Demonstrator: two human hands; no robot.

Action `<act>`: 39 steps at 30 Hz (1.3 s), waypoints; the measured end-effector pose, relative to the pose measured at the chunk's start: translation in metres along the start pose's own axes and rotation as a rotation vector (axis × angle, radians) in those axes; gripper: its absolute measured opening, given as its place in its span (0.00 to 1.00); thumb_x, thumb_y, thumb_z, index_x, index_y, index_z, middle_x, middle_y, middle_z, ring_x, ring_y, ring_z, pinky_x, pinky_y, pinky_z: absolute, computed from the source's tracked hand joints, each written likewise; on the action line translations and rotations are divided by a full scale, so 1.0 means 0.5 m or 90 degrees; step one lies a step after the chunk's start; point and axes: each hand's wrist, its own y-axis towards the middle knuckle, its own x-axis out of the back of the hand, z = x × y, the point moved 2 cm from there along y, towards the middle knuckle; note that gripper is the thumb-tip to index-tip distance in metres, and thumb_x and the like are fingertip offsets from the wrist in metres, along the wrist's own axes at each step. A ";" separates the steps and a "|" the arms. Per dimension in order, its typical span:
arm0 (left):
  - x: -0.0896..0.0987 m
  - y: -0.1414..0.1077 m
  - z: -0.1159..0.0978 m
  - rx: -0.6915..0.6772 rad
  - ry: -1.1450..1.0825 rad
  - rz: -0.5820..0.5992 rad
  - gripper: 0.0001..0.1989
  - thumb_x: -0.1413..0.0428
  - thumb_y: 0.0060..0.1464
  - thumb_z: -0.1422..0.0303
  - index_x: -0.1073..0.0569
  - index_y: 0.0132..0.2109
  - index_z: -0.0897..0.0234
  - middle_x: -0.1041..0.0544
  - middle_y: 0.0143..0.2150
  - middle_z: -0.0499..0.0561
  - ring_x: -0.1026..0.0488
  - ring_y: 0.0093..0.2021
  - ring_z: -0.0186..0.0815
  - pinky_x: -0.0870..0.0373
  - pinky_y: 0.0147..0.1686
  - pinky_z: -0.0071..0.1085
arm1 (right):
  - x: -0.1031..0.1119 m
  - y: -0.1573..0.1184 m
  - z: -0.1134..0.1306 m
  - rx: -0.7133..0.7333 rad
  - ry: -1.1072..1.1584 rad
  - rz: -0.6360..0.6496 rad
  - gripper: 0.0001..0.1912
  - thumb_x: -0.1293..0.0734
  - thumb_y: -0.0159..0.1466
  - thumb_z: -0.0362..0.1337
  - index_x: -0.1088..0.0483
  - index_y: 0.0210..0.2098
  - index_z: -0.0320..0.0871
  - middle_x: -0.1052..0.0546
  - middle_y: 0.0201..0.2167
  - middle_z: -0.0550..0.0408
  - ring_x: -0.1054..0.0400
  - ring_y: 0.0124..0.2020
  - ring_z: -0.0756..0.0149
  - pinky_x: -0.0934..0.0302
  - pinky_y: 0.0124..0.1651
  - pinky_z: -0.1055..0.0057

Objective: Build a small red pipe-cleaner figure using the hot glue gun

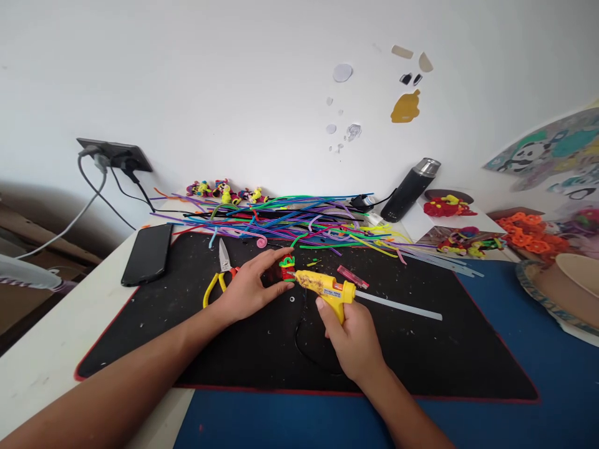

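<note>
Over the black mat (397, 362), the left grip (250, 284) pinches the small red-and-green piece (286, 267) between thumb and fingers, while the right grip (356, 340), closed around the yellow glue gun (325, 287), points its nozzle (292, 274) leftward, across the piece's upright length.

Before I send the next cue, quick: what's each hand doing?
Left hand: closed on the small red and green figure, between fingers and thumb.
Right hand: closed round the yellow glue gun.
</note>
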 end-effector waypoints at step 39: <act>0.002 0.000 -0.006 0.014 0.004 0.020 0.30 0.37 0.63 0.59 0.31 0.70 0.56 0.21 0.61 0.55 0.21 0.51 0.44 0.23 0.56 0.43 | 0.002 0.000 0.004 -0.013 -0.023 0.014 0.25 0.38 0.73 0.51 0.40 0.21 0.50 0.30 0.13 0.57 0.33 0.16 0.64 0.44 0.24 0.68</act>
